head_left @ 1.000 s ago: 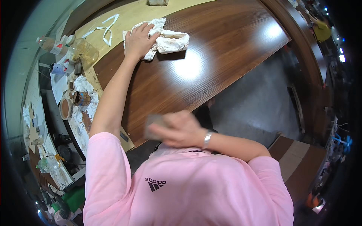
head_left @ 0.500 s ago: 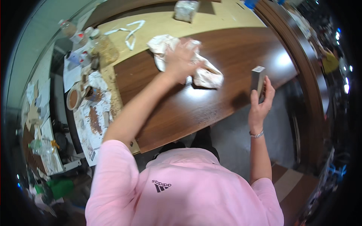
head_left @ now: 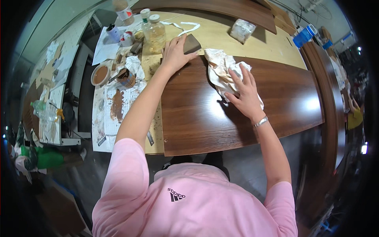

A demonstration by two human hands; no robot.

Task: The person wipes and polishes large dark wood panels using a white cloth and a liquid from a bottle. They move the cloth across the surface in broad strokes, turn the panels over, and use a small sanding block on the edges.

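Note:
My left hand [head_left: 173, 55] is at the board's far left corner, its fingers and thumb around a grey rectangular block [head_left: 192, 44]. Part of the block is hidden behind the fingers. My right hand [head_left: 245, 93] reaches over a crumpled white cloth [head_left: 221, 71] with brownish stains, fingers spread; whether the fingertips press on it is hard to tell. Beneath the cloth lies a glossy dark brown wood-grain board [head_left: 205, 126] on the pale worktable [head_left: 205, 21].
Left of the board stand a tub of brown paste [head_left: 100, 75], a brown-smeared cup [head_left: 126, 79] and a bottle of yellowish contents [head_left: 156, 35]. A plastic-wrapped package [head_left: 242, 31] sits at the back. A blue-capped bottle [head_left: 304, 36] is at far right.
The grey block went from my right hand to my left, which left the cloth for the far left corner. My right hand moved over the cloth. My view shifted left.

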